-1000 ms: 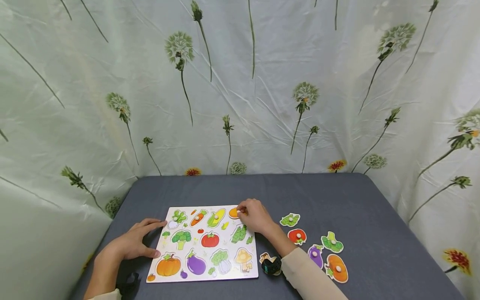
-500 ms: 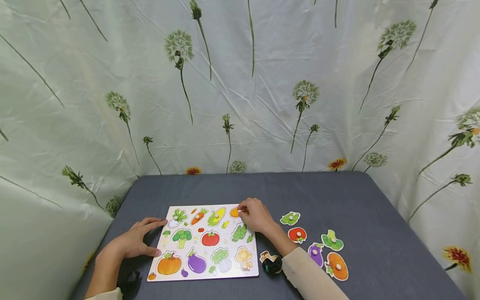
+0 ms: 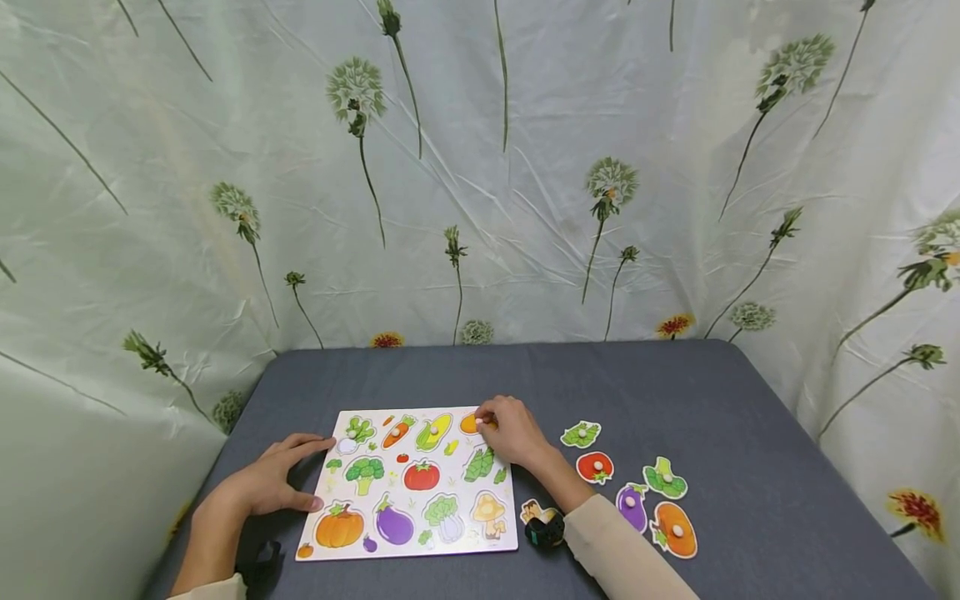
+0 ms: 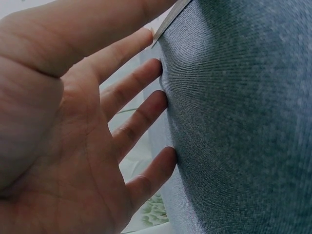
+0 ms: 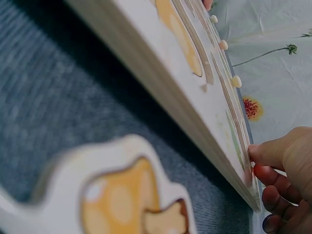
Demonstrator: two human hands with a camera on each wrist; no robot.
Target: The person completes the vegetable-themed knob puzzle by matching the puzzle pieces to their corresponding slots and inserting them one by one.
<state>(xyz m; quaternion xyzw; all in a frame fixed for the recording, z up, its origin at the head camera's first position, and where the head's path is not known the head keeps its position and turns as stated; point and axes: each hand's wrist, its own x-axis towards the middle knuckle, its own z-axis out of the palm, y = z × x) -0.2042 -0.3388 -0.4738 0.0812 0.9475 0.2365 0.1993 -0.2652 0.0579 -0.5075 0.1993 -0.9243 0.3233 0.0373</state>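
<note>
Backdrop: a pale curtain (image 3: 525, 200) printed with dandelions, hanging behind the table. Table: dark blue-grey cloth (image 3: 585, 379). On it, left of centre, a white puzzle board (image 3: 459, 462) with vegetable pictures, lying flat.

Left hand (image 3: 273, 479): at the board's left side, fingers extended and spread, grasping nothing; forefinger and thumb at the edge, other fingertips against the cloth in the left wrist view. Right hand (image 3: 512, 429): over the far right corner, thumb and forefinger pinching an orange piece (image 3: 468, 423) located at that corner. Fingers cover much of it; whether it is fully seated cannot be told.

Loose pieces, right of the board: pumpkin (image 3: 675, 530), eggplant (image 3: 632, 508), broccoli (image 3: 665, 478), tomato (image 3: 595, 467) and a leafy green piece (image 3: 581, 434). A mushroom piece (image 3: 531, 510), partly hidden by a black wrist device (image 3: 543, 530), lies just beside the board.

Smallest: pale round knobs (image 5: 223, 45), three standing along the board's far row.
</note>
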